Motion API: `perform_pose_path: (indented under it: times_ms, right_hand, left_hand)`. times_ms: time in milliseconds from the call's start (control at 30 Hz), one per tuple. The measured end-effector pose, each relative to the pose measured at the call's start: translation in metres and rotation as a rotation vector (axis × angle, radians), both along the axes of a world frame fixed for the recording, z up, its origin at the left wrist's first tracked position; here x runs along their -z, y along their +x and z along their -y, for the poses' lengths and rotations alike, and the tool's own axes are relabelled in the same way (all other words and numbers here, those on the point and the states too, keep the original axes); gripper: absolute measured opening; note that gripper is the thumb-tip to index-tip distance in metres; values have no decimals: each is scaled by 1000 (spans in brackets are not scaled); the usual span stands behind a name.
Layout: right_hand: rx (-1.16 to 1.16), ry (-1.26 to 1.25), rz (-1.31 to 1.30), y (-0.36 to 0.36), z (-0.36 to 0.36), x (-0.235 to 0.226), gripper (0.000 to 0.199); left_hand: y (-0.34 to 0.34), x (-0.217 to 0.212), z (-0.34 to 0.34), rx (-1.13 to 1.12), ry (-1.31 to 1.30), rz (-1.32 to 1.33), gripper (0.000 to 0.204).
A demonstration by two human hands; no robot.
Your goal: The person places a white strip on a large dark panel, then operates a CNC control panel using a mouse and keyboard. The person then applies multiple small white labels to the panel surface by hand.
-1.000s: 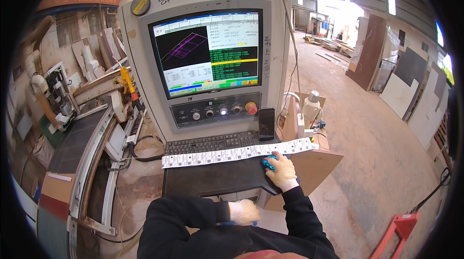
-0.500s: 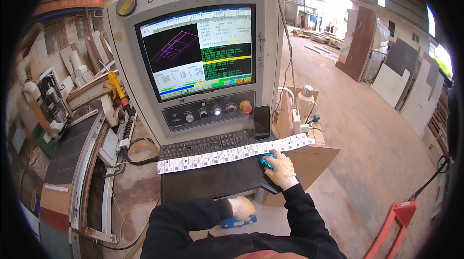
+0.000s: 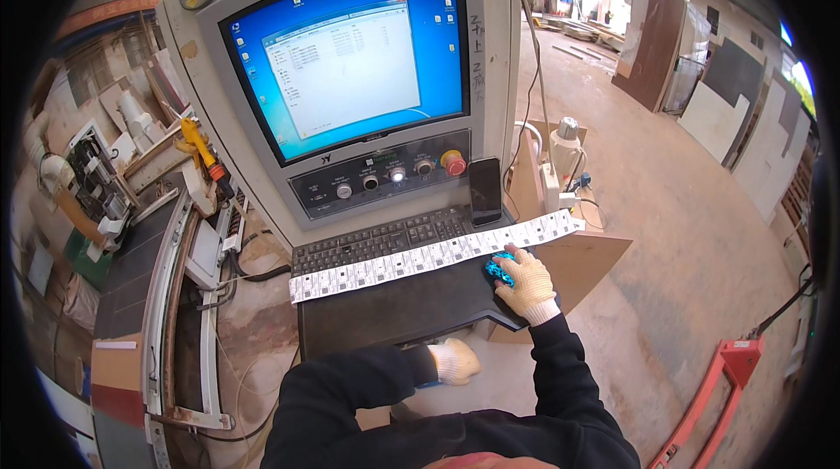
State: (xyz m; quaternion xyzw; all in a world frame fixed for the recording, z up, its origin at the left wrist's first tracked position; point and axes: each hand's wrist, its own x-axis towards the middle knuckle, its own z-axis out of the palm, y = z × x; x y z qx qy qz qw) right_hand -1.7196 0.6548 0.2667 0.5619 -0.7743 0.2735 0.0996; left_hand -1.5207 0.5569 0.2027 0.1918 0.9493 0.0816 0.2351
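- My right hand (image 3: 527,283) cups the mouse (image 3: 499,269), fingers draped over it, at the shelf's (image 3: 394,307) right end, just under the label strip (image 3: 420,255).
- My left hand (image 3: 457,360) hangs curled near the shelf's front edge; whether it holds anything, I cannot tell.

gloved right hand (image 3: 525,283) rests on a blue mouse (image 3: 499,269) at four o'clock, just below the label strip (image 3: 429,255). gloved left hand (image 3: 455,360) sits at six, fisted, below the black shelf (image 3: 394,311).
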Motion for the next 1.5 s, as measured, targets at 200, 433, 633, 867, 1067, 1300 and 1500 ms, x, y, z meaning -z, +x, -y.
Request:
perform_pose_path:
  times_ms: [200, 433, 633, 867, 1067, 1300, 1500]
  right_hand:
    - [10, 9, 9, 0, -1, -1, 45]
    - [26, 41, 1, 0, 1, 0, 46]
    - [10, 16, -1, -1, 0, 1, 44]
    - [22, 56, 3, 1, 1, -2, 42]
    - [19, 37, -8, 1, 2, 0, 47]
    - [8, -12, 0, 1, 1, 0, 50]
    - [5, -6, 13, 1, 1, -2, 51]
  left_hand:
    - [3, 3, -2, -36, 5, -31, 26]
    - [4, 6, -3, -41, 14, -49, 25]
    - [5, -3, -7, -40, 14, -31, 26]
    - [4, -17, -13, -37, -40, 70, 29]
    - [3, -10, -11, -11, -48, 64, 32]
    - [-1, -2, -8, 12, -64, 89, 42]
    - [-2, -5, -9, -16, -72, 101, 37]
